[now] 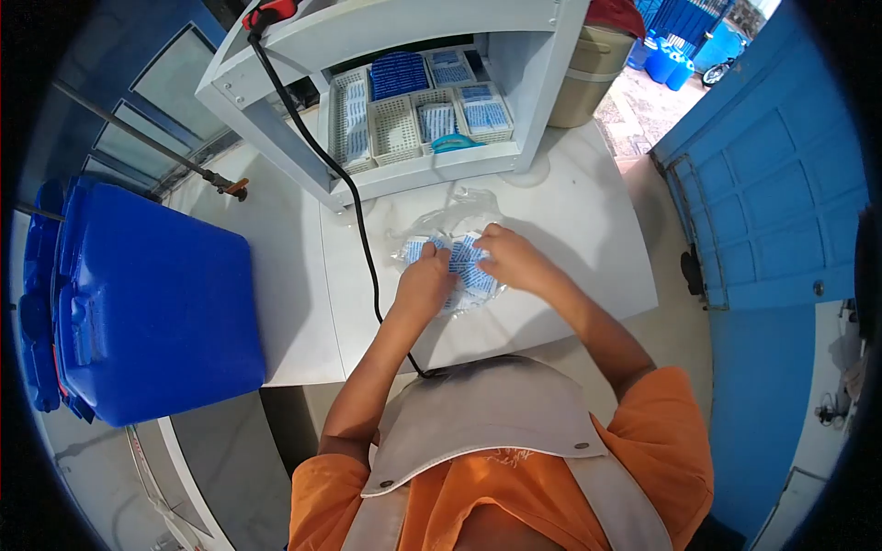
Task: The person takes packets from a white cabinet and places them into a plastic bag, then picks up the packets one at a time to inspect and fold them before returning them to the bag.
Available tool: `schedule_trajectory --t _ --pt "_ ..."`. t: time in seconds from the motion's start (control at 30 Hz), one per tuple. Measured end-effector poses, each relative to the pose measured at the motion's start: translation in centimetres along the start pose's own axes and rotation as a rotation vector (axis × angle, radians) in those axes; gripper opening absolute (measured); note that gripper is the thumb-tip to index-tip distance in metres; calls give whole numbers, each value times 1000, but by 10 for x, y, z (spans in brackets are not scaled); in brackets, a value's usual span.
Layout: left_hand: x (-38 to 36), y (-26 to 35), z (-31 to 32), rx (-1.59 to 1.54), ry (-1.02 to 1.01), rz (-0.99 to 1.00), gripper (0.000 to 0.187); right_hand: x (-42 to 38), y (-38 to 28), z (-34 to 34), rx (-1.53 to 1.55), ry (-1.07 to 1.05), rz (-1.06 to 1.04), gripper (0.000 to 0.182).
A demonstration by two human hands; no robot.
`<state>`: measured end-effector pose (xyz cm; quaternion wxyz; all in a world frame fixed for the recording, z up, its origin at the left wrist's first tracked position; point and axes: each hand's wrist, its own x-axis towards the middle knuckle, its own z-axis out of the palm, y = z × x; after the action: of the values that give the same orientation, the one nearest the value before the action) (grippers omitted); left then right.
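Observation:
A clear plastic bag (469, 204) lies on the white counter, with several small white packets with blue print (470, 266) in it. My left hand (427, 280) rests at the left side of the packets, its fingers bent down against the bag. At the right side, my right hand (513, 260) has its fingers curled and pressed together at the bag's edge. Whatever either hand pinches is too small to make out.
A white shelf unit (441, 170) holds baskets of similar packets and a light-blue tool (455, 142). A black cable (366, 241) crosses the counter (588, 239). A large blue container (161, 303) stands left, a beige bucket (588, 78) back right.

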<state>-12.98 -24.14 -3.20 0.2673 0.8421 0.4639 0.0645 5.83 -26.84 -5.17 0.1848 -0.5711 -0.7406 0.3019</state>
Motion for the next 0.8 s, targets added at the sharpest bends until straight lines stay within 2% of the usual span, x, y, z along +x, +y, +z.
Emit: schedule_trajectory --t 0.07,0.1,0.2,0.33,0.4,0.43,0.5,0.53,0.6,0.63,0.7,0.73,0.8 --pt "2 5 6 19 -8 24 34 -16 0 15 -155 95 -108 30" --pt "2 6 8 36 -14 41 37 -21 -5 16 -132 103 -58 33" --pt "4 5 11 48 -21 84 38 -24 -12 13 -170 70 5 30" --pt "8 7 8 27 -44 186 36 -23 1 17 -111 43 -34 26" --pt "4 16 -4 -94 -122 54 32 -23 5 12 277 97 58 27" --pt "5 12 -1 -94 -120 56 32 -20 7 10 276 99 58 27" --pt "8 1 5 -6 107 290 28 -14 10 6 499 226 54 26" --pt "10 -1 7 -5 111 292 28 -11 13 7 496 228 51 26" --pt "14 -1 6 -546 -16 -23 22 -4 13 6 648 296 128 25" --pt "14 0 3 -545 -13 -18 22 -4 11 5 645 299 124 25" --pt "13 1 -1 -923 -144 -68 25 -8 5 3 806 393 145 26" --pt "12 2 -2 -923 -142 -66 25 -9 1 1 804 393 143 26" --pt "12 4 -4 -954 -204 -65 26 -10 -5 -2 1118 368 205 25"
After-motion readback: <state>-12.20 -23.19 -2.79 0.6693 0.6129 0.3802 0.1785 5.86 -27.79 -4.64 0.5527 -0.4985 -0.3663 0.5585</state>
